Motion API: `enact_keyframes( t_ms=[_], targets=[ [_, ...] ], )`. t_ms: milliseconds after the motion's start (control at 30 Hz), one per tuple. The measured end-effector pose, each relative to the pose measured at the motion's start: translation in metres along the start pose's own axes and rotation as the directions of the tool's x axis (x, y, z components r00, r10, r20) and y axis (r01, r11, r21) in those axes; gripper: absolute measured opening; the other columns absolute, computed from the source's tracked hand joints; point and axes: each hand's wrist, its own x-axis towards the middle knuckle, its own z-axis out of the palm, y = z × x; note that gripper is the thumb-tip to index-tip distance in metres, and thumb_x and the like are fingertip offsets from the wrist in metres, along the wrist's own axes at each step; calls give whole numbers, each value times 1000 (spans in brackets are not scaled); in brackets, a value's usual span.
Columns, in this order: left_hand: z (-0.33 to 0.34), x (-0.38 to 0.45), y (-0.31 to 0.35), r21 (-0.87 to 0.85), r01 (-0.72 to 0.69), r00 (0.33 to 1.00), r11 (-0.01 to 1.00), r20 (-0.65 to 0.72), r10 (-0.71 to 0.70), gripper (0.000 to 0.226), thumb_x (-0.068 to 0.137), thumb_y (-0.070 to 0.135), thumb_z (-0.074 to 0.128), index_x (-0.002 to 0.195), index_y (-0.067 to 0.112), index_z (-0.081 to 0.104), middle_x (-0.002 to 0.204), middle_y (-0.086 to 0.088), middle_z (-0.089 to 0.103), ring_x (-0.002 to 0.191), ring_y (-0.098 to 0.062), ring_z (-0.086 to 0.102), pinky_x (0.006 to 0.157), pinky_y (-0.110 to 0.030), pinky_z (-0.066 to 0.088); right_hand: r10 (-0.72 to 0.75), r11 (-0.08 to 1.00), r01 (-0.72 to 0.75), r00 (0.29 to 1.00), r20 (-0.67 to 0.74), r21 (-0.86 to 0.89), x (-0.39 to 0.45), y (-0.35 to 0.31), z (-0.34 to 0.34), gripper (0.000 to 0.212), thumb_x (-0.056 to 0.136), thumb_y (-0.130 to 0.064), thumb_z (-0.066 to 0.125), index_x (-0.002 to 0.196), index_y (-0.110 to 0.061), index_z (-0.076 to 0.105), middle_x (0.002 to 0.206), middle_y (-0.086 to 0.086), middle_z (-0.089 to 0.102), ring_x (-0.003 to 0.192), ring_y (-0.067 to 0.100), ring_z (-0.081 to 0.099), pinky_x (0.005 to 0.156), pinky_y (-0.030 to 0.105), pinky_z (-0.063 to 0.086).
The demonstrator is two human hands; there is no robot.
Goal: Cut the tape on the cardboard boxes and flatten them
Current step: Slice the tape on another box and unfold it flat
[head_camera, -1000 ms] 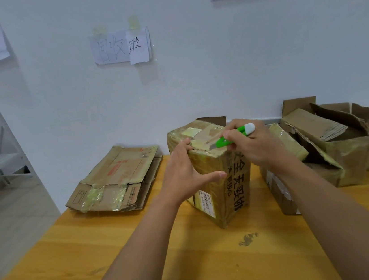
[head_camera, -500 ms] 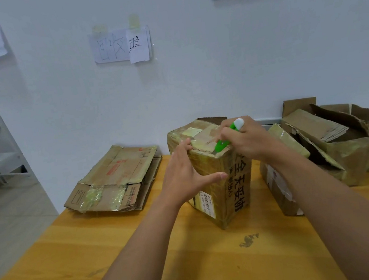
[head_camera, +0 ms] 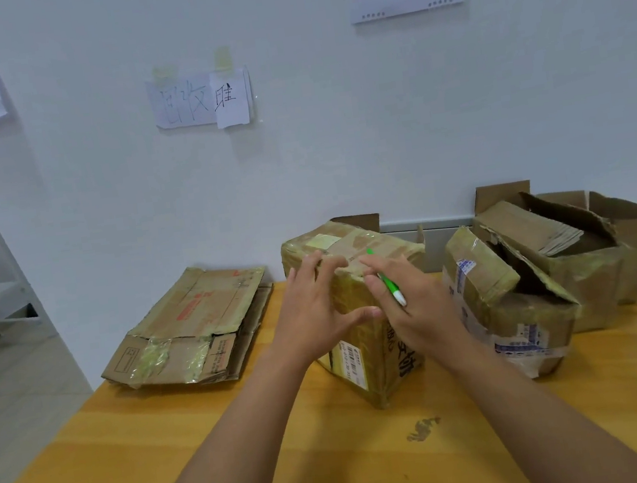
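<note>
The taped box stood upright at the centre of the table. The left hand, fingers spread wide, braced its near corner. The right hand gripped a green cutter, presumably for slitting the top tape.

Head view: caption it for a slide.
Left hand steadies a taped box while right hand holds a green cutter at its top.

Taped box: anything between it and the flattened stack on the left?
Nothing visible. The table between the taped box and the flattened stack is bare. Both hands are on the box: left hand, and right hand with the cutter.
</note>
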Motion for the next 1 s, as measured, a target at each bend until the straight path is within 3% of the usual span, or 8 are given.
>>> enact_keyframes(
  t_ms=[100, 300, 400, 467, 533, 700, 833, 1000],
  targets=[
    [1, -4, -3, -120, 5, 998, 993, 59, 2, 60, 75, 80, 46, 122, 42, 44, 163, -4, 18, 152, -28, 5, 120, -59, 14, 40, 999, -40, 999, 28, 30, 2, 3, -3, 37, 98, -34, 45, 133, -28, 55, 120, -4, 67, 112, 23, 62, 89, 40, 54],
    [1, -2, 2, -212, -22, 998, 977, -64, 9, 15, 91, 52, 56, 100, 45, 46, 159, 5, 27, 146, -35, 28, 105, -64, 37, 73, 995, -76, 996, 58, 69, 1, 9, 1, 37, 97, -52, 33, 133, -46, 41, 122, -10, 65, 120, 28, 58, 86, 39, 54],
    [3, -1, 2, -196, -46, 996, 980, -81, 31, 17, 92, 44, 61, 101, 38, 47, 159, 4, 29, 149, -34, 21, 113, -63, 28, 63, 994, -68, 996, 61, 83, -1, 10, 2, 39, 98, -50, 33, 136, -45, 39, 126, -8, 64, 122, 21, 57, 96, 41, 50],
    [3, -3, 4, -157, -70, 993, 985, -100, 54, 23, 93, 40, 61, 111, 26, 56, 159, 4, 28, 152, -31, 10, 122, -55, 9, 43, 997, -46, 997, 57, 65, -1, 9, 1, 39, 100, -46, 35, 138, -41, 42, 130, -7, 61, 123, 11, 54, 105, 40, 45],
    [2, -5, 8, -112, -87, 991, 990, -116, 73, 33, 94, 38, 60, 123, 21, 58, 156, 4, 36, 151, -24, 12, 122, -46, 4, -25, 1000, 25, 998, 50, 13, 0, 8, 0, 41, 102, -39, 39, 141, -32, 44, 132, -6, 60, 123, 3, 51, 111, 40, 39],
    [0, -8, 10, -146, -85, 992, 986, -108, 70, 31, 95, 29, 57, 122, 15, 62, 136, -1, 60, 144, -23, 35, 118, -50, 26, -207, 963, 223, 972, 112, -154, -2, 11, -2, 42, 103, -35, 36, 145, -26, 37, 129, 1, 61, 120, 18, 56, 112, 46, 36],
    [-1, -4, 11, -107, -82, 992, 991, -103, 71, 34, 95, 13, 60, 129, 17, 60, 134, -2, 62, 143, -22, 37, 119, -47, 26, -107, 973, 139, 979, 172, -184, 10, 0, -7, 38, 104, -41, 31, 140, -34, 39, 113, -4, 69, 109, 20, 61, 108, 51, 40],
    [-6, -6, 13, -89, -151, 970, 985, -204, 131, 19, 93, 26, 66, 110, 16, 64, 147, 8, 50, 126, -19, 55, 91, -41, 53, 41, 998, -47, 990, 133, 41, -4, 5, -5, 35, 100, -55, 26, 134, -54, 33, 153, -5, 37, 140, 17, 34, 104, 38, 42]
  ],
)
